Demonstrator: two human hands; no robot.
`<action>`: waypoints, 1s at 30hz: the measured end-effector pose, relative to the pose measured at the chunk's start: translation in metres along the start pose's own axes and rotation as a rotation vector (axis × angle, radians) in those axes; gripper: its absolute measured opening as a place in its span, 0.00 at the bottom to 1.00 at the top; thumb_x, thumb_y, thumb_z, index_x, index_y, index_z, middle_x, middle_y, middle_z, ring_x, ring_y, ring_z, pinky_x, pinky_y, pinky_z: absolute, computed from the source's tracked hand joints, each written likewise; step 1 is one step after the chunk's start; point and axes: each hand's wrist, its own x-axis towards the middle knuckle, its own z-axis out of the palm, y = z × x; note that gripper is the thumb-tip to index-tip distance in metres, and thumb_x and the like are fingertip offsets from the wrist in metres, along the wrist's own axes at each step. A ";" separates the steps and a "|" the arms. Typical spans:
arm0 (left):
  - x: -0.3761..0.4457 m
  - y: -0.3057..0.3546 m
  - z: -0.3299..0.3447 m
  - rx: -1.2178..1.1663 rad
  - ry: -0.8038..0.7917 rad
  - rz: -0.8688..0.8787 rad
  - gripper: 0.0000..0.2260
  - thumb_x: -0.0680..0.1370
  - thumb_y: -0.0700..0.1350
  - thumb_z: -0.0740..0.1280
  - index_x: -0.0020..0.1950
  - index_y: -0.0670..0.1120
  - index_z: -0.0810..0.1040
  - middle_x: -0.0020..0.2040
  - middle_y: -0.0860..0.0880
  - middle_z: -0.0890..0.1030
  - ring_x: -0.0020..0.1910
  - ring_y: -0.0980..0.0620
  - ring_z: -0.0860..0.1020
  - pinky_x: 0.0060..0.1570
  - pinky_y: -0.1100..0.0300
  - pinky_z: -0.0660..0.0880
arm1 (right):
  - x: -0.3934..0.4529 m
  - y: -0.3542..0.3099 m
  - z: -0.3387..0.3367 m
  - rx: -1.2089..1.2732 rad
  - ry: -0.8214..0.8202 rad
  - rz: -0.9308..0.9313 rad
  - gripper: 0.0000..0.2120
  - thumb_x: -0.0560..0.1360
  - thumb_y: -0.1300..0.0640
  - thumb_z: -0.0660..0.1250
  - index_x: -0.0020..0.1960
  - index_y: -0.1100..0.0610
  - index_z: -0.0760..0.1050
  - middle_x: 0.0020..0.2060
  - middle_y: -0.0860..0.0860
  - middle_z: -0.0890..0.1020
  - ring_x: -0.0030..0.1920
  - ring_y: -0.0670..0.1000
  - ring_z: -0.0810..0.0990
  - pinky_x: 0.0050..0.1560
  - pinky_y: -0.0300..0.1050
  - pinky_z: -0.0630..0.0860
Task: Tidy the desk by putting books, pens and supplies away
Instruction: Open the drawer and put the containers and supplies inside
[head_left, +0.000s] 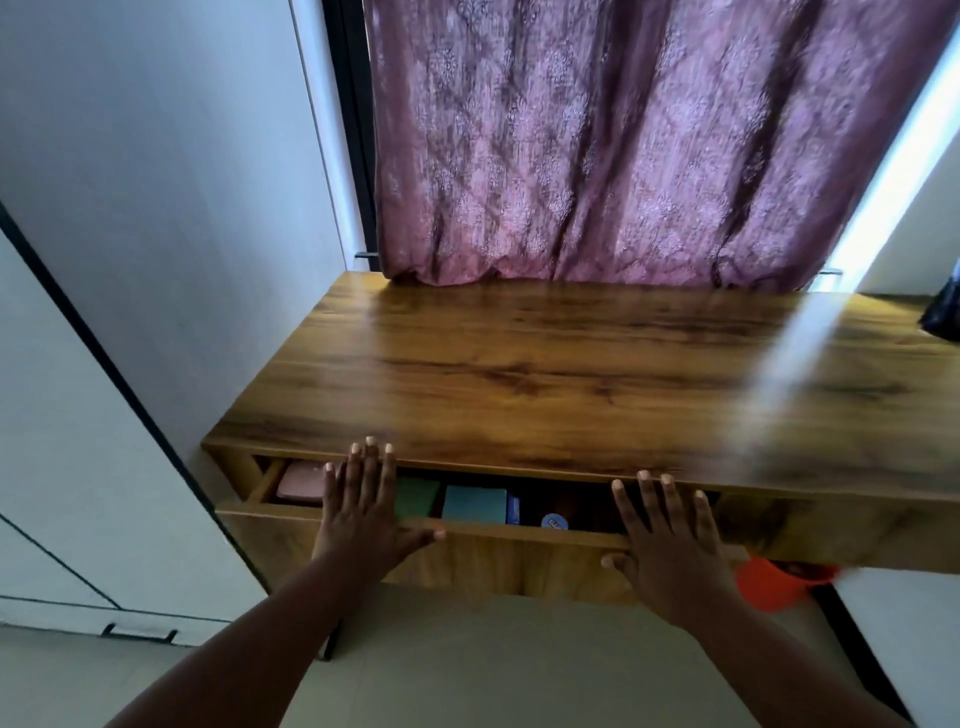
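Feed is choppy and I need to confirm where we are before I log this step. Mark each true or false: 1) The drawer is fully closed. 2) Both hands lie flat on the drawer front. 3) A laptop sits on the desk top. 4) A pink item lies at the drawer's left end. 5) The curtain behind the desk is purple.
1) False. The drawer is open a little, with things visible inside.
2) True. The left hand and the right hand lie on it with straight fingers.
3) False. No laptop shows on the desk top; only a dark object at its far right edge.
4) True. The pink item lies there.
5) True. The curtain is purple.
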 end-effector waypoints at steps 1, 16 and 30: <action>0.006 -0.002 0.001 -0.003 0.003 0.023 0.53 0.67 0.79 0.46 0.77 0.38 0.55 0.77 0.37 0.55 0.77 0.39 0.51 0.72 0.42 0.41 | 0.006 0.000 -0.001 -0.008 -0.012 -0.001 0.40 0.75 0.31 0.37 0.73 0.54 0.65 0.71 0.61 0.68 0.70 0.65 0.66 0.67 0.69 0.57; 0.061 -0.021 0.025 -0.101 0.181 0.246 0.40 0.73 0.73 0.50 0.69 0.44 0.73 0.68 0.41 0.74 0.67 0.39 0.71 0.67 0.45 0.62 | 0.032 -0.014 0.018 -0.059 0.166 0.076 0.33 0.72 0.52 0.54 0.76 0.58 0.54 0.72 0.62 0.64 0.72 0.66 0.60 0.69 0.60 0.57; 0.075 -0.023 0.032 -0.091 0.379 0.272 0.34 0.74 0.71 0.56 0.63 0.44 0.79 0.61 0.43 0.80 0.59 0.42 0.79 0.59 0.47 0.69 | 0.038 -0.014 0.043 -0.167 0.322 0.058 0.33 0.70 0.61 0.50 0.75 0.64 0.53 0.72 0.68 0.58 0.71 0.72 0.58 0.68 0.65 0.58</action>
